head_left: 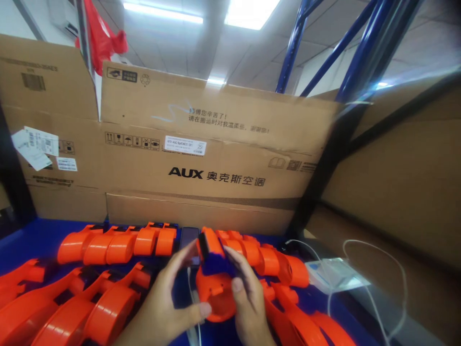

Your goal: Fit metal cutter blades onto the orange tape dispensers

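Between my two hands is an orange tape dispenser with a dark blue part near its top. My left hand grips its left side, the thumb lying against the round orange body. From the right, my right hand closes around it, with the thumb on the near side and the other fingers partly hidden behind. More orange tape dispensers of the same kind stand in rows to the left, and another group is at the right.
A dark phone lies behind my hands on the blue surface. A white cable loops at the right beside a clear plastic packet. Cardboard walls off the back, and a dark rack post stands at the right.
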